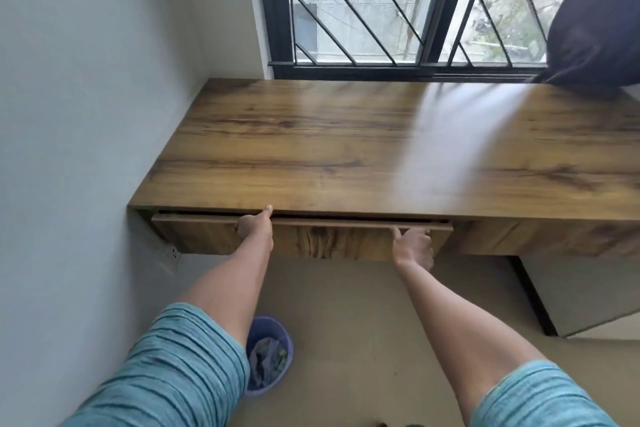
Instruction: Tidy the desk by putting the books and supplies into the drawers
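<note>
At the counter's front edge: drawer ajar, its long axis running side to side, straight ahead of both hands.
Left hand: fingers hooked behind the drawer lip, thumb touching the counter edge.
Right hand: fingers curled on the drawer front, equally near.

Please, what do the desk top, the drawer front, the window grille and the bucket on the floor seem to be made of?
The desk top looks like wood-grain laminate board, semi-gloss: it reflects window glare. The drawer front shows the same brown grain, duller. The window grille is probably black painted metal: thin, straight bars. The bucket is likely plastic: uniform purple-blue, smooth rim.
</note>
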`<state>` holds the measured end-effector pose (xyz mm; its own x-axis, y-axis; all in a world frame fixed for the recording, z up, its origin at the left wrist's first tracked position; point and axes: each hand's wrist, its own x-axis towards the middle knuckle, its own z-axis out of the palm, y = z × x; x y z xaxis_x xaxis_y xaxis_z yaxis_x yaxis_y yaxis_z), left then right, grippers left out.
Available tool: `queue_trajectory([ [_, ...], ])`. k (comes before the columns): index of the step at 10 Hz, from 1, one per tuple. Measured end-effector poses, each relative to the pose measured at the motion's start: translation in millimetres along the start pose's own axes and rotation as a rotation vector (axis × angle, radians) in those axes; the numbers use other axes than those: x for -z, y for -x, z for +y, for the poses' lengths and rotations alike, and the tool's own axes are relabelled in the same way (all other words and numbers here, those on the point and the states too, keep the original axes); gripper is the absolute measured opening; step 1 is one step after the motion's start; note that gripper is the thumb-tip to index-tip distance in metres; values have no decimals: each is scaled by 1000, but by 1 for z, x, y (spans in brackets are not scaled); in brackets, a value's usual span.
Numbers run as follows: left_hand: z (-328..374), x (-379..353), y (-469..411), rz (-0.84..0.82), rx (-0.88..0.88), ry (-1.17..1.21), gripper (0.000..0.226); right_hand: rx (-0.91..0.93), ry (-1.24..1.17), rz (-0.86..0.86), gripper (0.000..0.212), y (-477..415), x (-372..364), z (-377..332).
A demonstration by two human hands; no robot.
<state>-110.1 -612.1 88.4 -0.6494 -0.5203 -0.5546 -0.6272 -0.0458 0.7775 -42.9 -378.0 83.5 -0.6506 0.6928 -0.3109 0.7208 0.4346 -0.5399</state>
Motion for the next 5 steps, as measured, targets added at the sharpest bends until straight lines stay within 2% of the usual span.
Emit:
queue_trajectory([
  [1, 6, -8, 3, 21, -12, -68, 65, 177, 189, 85, 45, -5, 12, 10],
  [2, 8, -42, 10, 29, -52, -185, 72, 457, 358, 109, 38, -22, 27, 8],
  [3, 13, -87, 43, 52, -171, -404, 69, 776, 505, 68, 33, -53, 40, 6],
  [4, 18, -133, 86, 37, -300, -632, 59, 919, 448, -24, 32, -84, 65, 12],
  [5, 19, -174, 118, -33, -411, -679, 54, 933, 502, -145, 44, -112, 79, 18],
])
